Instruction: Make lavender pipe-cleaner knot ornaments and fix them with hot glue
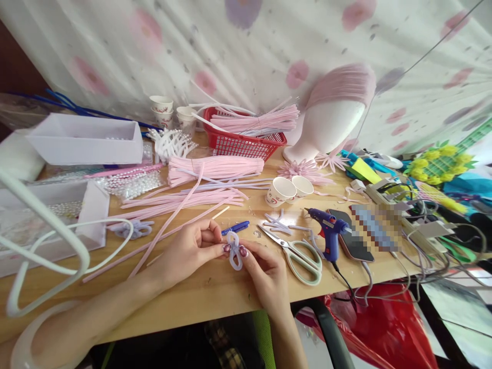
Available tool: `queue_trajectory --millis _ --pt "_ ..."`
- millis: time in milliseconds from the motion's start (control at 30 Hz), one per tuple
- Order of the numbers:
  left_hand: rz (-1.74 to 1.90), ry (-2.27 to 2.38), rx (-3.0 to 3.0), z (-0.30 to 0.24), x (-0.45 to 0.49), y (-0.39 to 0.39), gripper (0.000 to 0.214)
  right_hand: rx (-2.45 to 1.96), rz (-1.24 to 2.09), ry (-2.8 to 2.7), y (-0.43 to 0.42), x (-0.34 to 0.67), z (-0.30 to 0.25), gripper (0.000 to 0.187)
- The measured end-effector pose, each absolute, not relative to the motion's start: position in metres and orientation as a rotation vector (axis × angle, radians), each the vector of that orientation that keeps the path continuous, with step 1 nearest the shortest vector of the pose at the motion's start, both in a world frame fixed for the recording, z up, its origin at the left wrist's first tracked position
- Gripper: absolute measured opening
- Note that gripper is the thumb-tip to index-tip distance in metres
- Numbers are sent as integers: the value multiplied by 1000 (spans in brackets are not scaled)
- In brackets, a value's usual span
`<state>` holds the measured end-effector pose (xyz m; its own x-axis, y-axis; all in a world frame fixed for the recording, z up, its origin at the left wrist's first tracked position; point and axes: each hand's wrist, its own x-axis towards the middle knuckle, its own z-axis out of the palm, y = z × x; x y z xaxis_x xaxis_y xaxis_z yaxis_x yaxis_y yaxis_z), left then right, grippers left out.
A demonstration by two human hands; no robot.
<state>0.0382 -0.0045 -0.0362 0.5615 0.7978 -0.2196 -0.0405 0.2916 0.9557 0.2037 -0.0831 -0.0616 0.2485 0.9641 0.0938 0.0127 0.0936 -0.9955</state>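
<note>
Between my two hands is a small looped shape of pale lilac pipe cleaner [235, 260], held above the table near its front edge. My left hand [194, 245] pinches it from the left with thumb and fingertips. From the right, my right hand [265, 269] grips it between thumb and fingers. Just behind the fingers lies a blue pen [236, 227]. Open-bladed scissors [302, 259] with pale handles rest right of my right hand, near cut lilac pipe cleaner pieces [277, 223]. Another lilac looped piece [134, 228] lies to the left.
Pink pipe cleaners [215, 169] lie behind the hands, with a red basket [246, 145] beyond. Paper cups [281, 191], a blue glue gun [329, 230], a phone [355, 246] and power strips [423, 233] stand right. White boxes [86, 141] and a white looped frame [49, 225] occupy the left.
</note>
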Motion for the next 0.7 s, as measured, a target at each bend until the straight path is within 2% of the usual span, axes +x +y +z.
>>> queue_trajectory --millis 367,700 --pt "611 809 1244 -42 37 -6 21 -1258 1081 -955 -83 201 -62 30" --pt "601 826 1308 -41 37 -6 18 -1243 1120 -937 -82 201 -63 34"
